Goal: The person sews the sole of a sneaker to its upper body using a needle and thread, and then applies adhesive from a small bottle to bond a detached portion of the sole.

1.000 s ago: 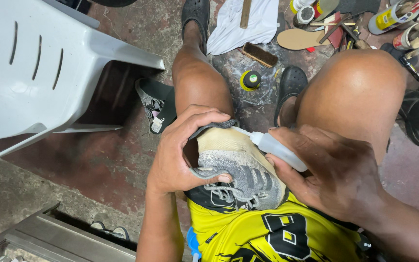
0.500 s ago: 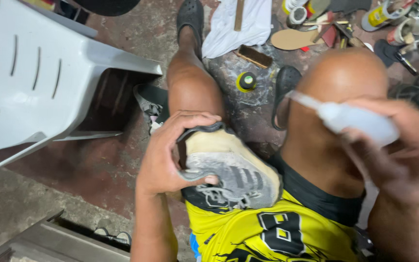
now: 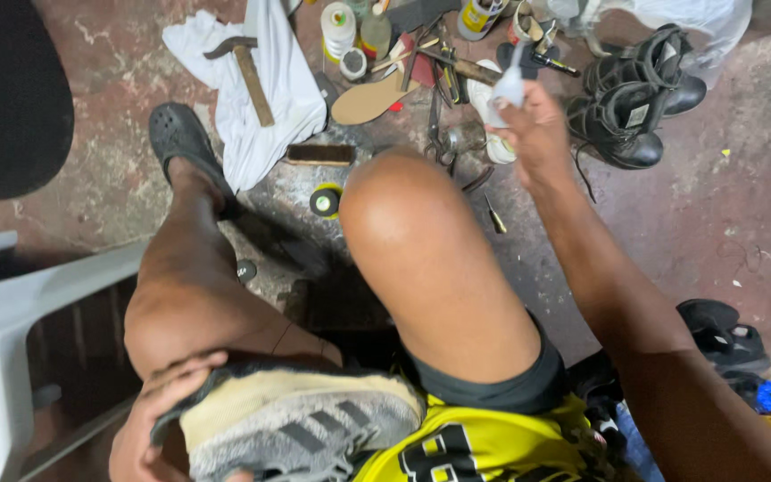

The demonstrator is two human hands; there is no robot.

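A: Head view showed the left hand [image 3: 149,419] clamped on the grey shoe [image 3: 301,424], sole up, in the lap. How far along?

B: The sole looked already coated, I'd judge, and not yet pressed. The right hand [image 3: 537,134] was closed around the white bottle [image 3: 509,85], reaching out over the tools on the floor [image 3: 716,214].

A: What differed from before?

B: A second earlier the bottle's nozzle sat at the sole; then it lifted away, and now it was far out by the black boots [image 3: 631,103].

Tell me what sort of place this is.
Probably an informal shoe-repair spot on a bare concrete floor: a hammer, a loose insole and black boots lie scattered about.
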